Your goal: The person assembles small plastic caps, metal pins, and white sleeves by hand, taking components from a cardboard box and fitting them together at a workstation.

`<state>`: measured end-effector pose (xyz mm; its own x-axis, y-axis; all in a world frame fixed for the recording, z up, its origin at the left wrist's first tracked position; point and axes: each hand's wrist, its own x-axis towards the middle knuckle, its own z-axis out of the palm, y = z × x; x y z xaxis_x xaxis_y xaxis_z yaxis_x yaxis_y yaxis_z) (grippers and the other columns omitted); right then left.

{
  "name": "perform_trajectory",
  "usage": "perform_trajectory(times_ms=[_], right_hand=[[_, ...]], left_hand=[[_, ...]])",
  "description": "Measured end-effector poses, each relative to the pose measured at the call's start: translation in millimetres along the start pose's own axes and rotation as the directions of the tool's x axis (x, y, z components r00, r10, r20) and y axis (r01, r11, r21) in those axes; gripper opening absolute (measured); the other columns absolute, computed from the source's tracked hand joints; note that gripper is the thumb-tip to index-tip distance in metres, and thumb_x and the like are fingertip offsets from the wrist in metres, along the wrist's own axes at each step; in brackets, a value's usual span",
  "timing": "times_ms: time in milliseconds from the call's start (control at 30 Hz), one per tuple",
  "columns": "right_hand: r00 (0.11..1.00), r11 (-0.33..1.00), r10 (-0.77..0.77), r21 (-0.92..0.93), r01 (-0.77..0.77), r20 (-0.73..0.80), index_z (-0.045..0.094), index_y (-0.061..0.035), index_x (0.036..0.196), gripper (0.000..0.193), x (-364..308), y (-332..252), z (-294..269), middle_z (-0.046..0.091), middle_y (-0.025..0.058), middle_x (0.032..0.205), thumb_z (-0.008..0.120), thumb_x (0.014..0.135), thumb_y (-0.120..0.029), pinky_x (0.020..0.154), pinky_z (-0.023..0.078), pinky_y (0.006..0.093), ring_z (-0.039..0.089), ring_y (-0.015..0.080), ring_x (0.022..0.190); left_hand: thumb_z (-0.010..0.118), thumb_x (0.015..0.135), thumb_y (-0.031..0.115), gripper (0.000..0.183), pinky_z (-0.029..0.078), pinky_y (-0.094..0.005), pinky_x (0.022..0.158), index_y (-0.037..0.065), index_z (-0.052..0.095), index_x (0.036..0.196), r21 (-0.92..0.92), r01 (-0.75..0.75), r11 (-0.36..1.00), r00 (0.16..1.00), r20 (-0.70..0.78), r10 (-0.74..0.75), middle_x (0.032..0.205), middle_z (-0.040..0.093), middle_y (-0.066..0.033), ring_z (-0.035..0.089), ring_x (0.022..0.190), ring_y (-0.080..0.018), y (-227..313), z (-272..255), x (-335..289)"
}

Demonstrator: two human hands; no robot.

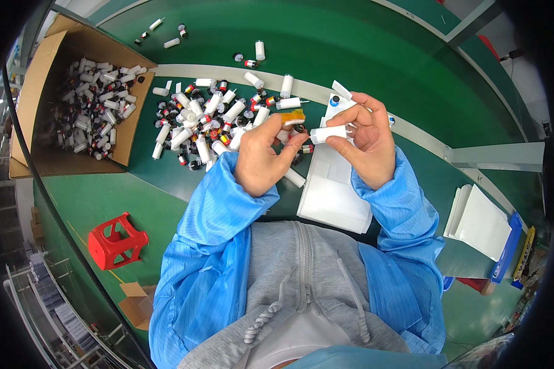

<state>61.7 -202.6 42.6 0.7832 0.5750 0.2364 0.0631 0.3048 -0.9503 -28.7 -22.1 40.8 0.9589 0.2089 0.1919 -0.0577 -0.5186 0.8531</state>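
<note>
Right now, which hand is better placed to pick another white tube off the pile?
Probably the left hand: it sits beside the pile of white tubes and pinches only a small yellow piece. The right hand is farther away and holds a white tube.

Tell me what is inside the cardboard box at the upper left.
The cardboard box holds a loose heap of small white cylinders mixed with dark-capped pieces, like those in the pile on the green table. The heap covers much of the box floor; anything beneath it is hidden.
</note>
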Motion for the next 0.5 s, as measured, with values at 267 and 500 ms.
perform_trajectory(times_ms=[267, 500], right_hand=[[0.996, 0.988, -0.084, -0.133, 0.082, -0.007, 0.03, -0.002, 0.135, 0.072, 1, -4, -3, 0.061, 0.0144, 0.101, 0.067, 0.076, 0.016, 0.088, 0.052, 0.033, 0.063, 0.0221, 0.098], [0.991, 0.938, -0.128, -0.329, 0.107, -0.046, 0.034, -0.003, 0.135, 0.066, 6, 2, -4, 0.06, 0.0126, 0.105, 0.068, 0.079, 0.009, 0.091, 0.046, 0.0321, 0.058, 0.0207, 0.105]], left_hand=[[0.056, 0.095, 0.006, 0.04, 0.052, -0.0266, 0.08, -0.001, 0.049, 0.134, -0.753, 0.458, 0.472, 0.886, 0.431, -0.172, 0.11, 0.065, -0.0132, 0.064, 0.093, -0.0169, -20, -8, 2], [0.06, 0.093, 0.004, 0.038, 0.054, -0.029, 0.081, -0.002, 0.054, 0.129, -0.689, 0.629, 0.361, 0.757, 0.648, -0.084, 0.106, 0.067, -0.0125, 0.066, 0.088, -0.0169, -25, 3, -5]])
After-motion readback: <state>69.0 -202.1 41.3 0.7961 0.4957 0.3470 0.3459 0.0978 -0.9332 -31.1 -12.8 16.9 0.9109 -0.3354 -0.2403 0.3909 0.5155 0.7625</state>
